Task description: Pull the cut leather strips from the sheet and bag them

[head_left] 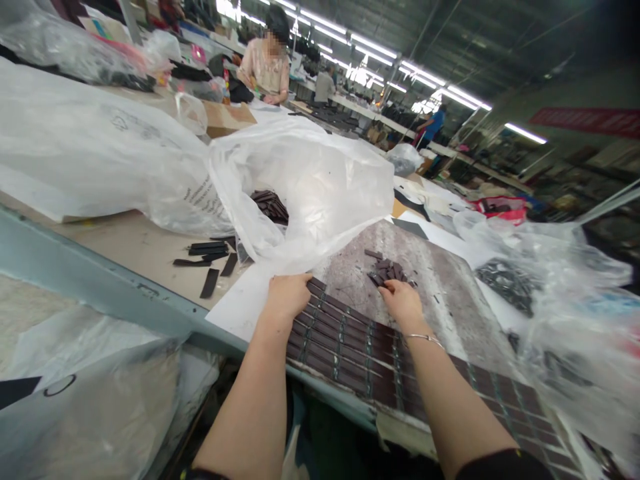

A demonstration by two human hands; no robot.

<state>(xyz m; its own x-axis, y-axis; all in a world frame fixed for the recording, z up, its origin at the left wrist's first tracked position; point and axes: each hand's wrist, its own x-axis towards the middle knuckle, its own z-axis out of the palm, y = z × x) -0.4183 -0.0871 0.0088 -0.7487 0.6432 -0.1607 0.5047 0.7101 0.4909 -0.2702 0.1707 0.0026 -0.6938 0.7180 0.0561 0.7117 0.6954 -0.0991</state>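
Observation:
Rows of dark brown strips (353, 360) lie side by side along the front edge of a worn board (430, 283). The fingers of my left hand (290, 295) are closed at the upper left corner of the rows, on the end of a brown strip. My right hand (403, 303) reaches over the rows to a small pile of brown pieces (390, 270). Its fingers are bent together at the pile's near edge, and what they hold, if anything, is hidden.
An open white plastic bag (340, 193) with brown strips inside stands behind my hands. Loose dark strips (210, 283) lie at its left. Clear plastic bags (565, 320) crowd the right side. Another person (267, 67) works across the table.

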